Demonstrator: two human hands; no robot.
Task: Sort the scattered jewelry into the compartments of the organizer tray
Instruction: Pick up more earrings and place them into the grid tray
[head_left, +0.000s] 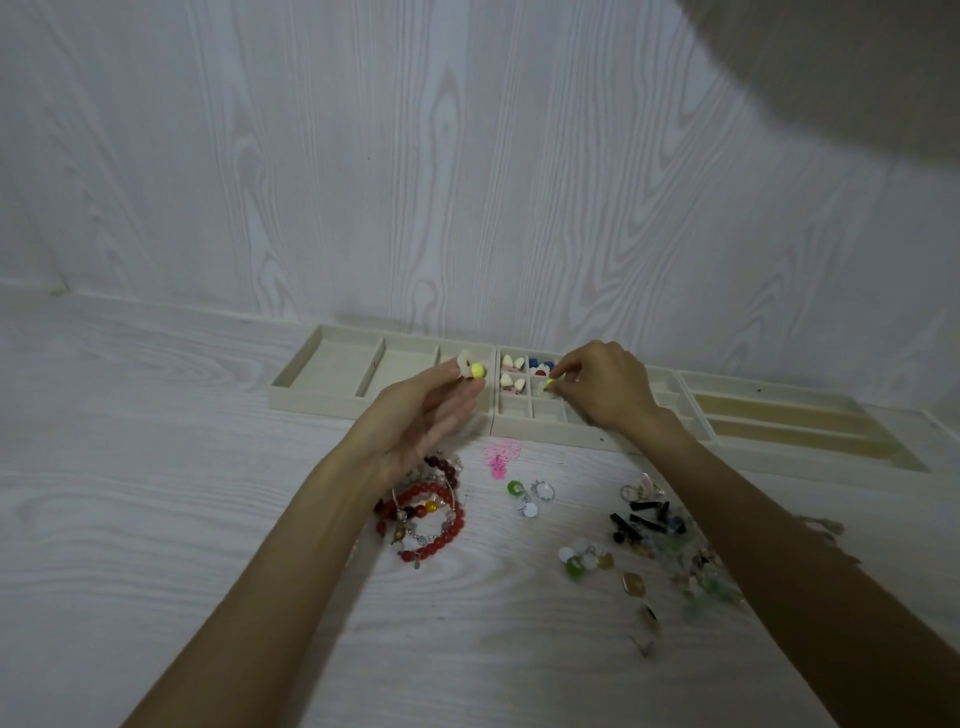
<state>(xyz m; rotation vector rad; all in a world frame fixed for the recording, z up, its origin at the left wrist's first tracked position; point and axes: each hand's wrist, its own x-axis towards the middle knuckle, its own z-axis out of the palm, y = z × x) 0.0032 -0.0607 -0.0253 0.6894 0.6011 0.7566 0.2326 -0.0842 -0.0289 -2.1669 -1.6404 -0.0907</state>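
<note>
The left hand pinches a yellow-centred flower earring above the near wall of the left tray. The right hand pinches a matching earring over a small compartment of the middle tray. Bead bracelets and loose earrings lie scattered on the table nearer the person, bare wood to the left.

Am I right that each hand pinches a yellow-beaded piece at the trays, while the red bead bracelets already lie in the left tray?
Not quite. The head view shows the red bead bracelets on the table in front of the left tray, not in it. The rest holds: left hand and right hand each pinch a yellow-beaded piece.
</note>
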